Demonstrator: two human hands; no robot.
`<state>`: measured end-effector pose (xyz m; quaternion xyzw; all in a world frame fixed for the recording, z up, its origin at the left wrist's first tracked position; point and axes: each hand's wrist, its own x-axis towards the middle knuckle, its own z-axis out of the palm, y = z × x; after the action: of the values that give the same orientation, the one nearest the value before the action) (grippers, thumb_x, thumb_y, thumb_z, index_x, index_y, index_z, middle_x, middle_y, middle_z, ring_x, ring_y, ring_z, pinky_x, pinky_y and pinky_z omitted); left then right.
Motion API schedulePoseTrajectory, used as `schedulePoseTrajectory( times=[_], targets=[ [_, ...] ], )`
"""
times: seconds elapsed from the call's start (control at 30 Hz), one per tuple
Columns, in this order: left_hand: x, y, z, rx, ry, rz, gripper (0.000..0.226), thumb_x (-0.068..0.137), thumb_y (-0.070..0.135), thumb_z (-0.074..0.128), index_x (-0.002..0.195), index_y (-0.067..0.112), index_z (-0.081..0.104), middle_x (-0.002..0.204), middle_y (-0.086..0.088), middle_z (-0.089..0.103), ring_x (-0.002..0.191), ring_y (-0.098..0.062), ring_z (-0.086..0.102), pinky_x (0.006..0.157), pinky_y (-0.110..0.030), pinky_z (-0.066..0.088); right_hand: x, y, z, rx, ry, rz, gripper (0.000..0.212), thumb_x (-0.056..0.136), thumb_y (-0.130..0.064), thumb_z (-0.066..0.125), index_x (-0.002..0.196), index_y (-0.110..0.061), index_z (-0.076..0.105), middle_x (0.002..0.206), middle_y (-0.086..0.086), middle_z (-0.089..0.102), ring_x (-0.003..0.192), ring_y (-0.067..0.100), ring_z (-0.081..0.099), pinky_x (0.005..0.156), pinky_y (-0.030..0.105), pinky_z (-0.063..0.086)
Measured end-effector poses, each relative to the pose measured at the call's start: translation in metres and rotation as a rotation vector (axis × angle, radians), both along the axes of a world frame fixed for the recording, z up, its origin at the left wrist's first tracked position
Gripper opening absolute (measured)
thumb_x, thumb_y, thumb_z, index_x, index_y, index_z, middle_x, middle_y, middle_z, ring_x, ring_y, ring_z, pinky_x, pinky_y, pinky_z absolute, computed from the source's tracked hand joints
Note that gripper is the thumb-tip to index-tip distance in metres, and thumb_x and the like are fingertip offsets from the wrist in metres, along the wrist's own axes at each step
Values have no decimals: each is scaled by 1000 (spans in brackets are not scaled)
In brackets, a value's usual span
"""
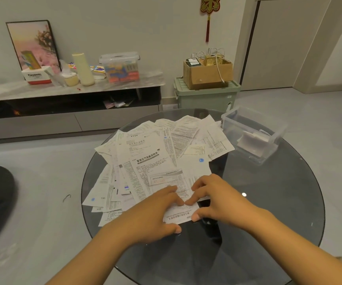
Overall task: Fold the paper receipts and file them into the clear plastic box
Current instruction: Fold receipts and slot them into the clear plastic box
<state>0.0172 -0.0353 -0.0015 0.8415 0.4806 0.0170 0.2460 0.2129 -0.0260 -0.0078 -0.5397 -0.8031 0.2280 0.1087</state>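
Nearest, both hands work one receipt at the pile's near edge. The left hand presses it flat with straight fingers; the right hand pinches its right end, thumb below and fingers on top. The receipt looks half folded, though the fingers hide the crease. Its long axis runs left to right across the table, printed side up with the text upside down. Beyond lies the pile, fanned out. The box sits open far right, well apart, long axis angled away, nearer the right hand, some folded slips inside.
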Motion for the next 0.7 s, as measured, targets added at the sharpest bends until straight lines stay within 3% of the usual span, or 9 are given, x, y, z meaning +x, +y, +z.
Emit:
schedulePoseTrajectory(
  times=[0.17,0.33,0.5,0.6,0.7],
  targets=[
    [-3,1,-3,2,-38,-7,48,83,44,65,125,38,44,152,23,17,139,-3,21,108,-19,24,-4,-1,-8,10,83,-73,24,71,-38,77,94,-34,72,103,-16,46,101,2,41,90,20,41],
    [-5,3,-4,10,-47,-20,47,82,44,66,123,36,47,151,23,19,138,-1,22,107,-18,25,-9,-5,-14,20,132,-117,17,72,-38,77,87,-32,72,95,-15,45,93,3,43,78,15,40],
    [-7,6,-4,18,-68,-27,43,82,41,67,121,39,50,150,24,24,138,0,23,110,-18,23,-8,-2,-9,-12,170,-128,11,71,-36,78,81,-32,74,94,-15,50,92,3,49,78,16,44],
    [-10,7,-3,19,-129,-10,34,85,34,65,118,39,57,142,23,38,131,4,33,109,-18,28,-4,1,0,-85,252,-123,5,72,-28,78,76,-29,75,85,-14,58,82,1,55,69,9,44],
    [-11,8,0,1,-242,62,20,90,28,59,107,36,67,114,22,63,106,8,54,95,-18,43,0,4,4,-168,330,-111,3,74,-28,77,73,-28,75,83,-4,68,83,15,62,75,25,49]
  ],
)
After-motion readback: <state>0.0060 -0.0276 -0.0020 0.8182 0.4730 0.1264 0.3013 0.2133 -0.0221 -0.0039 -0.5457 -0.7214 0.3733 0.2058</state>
